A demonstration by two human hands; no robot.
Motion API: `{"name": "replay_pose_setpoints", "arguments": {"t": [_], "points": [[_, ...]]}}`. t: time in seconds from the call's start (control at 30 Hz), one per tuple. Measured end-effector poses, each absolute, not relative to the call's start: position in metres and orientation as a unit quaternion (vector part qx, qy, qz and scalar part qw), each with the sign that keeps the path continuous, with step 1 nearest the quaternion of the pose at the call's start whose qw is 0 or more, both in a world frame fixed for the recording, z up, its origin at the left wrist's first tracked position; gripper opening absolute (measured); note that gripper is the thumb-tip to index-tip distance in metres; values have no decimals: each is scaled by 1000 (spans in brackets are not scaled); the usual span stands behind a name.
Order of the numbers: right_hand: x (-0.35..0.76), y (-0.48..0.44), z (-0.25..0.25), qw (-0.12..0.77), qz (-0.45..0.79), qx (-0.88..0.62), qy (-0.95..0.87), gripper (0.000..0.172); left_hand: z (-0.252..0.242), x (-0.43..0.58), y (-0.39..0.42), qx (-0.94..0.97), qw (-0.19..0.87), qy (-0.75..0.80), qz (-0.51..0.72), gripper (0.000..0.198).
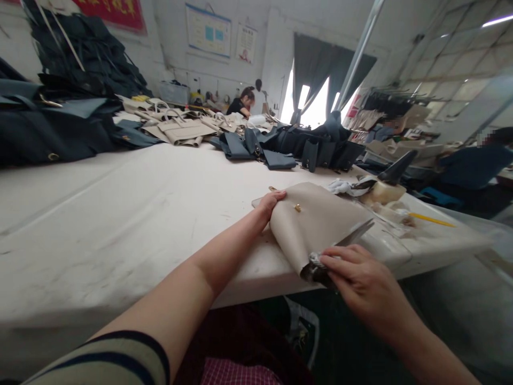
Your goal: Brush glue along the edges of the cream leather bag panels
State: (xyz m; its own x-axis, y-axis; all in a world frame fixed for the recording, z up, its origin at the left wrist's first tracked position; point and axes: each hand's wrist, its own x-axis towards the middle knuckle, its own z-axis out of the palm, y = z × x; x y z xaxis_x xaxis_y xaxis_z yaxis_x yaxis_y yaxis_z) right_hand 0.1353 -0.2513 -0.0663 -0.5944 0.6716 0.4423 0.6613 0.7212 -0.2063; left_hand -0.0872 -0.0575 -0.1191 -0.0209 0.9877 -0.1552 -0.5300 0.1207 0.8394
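A beige leather-like bag [316, 214] with a small gold clasp lies at the front edge of the table, its near end hanging slightly over. My left hand [272, 206] grips its left side, fingers on the upper face. At the bag's near edge, my right hand [358, 270] is closed in a pinch on a crumpled grey-white cloth [316, 260], pressed against the edge. A dark patch shows just under the cloth; what it is I cannot make out.
The white table [120, 224] stretches left. Dark blue bags [292, 144] and beige bag pieces [180, 128] are piled at the back. A glue-stained pot [387, 191], a white rag [344, 186] and a yellow pencil [433, 220] lie right. Several people work farther off.
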Motion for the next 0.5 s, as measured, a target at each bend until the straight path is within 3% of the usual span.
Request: {"name": "replay_pose_setpoints", "arguments": {"t": [0.1,0.17,0.3,0.5], "points": [[125,-249,-82,130,-67,-360,-922,33,-120,-85,-55,294,643,400,583,8],[134,-250,-86,98,-108,-360,-922,35,-122,-84,-53,294,646,401,579,9],[173,-262,-78,216,-171,-385,-881,33,-124,-84,-52,289,650,383,589,6],[231,-272,-75,376,-61,-561,-735,38,-121,-87,-58,271,652,381,597,4]]}}
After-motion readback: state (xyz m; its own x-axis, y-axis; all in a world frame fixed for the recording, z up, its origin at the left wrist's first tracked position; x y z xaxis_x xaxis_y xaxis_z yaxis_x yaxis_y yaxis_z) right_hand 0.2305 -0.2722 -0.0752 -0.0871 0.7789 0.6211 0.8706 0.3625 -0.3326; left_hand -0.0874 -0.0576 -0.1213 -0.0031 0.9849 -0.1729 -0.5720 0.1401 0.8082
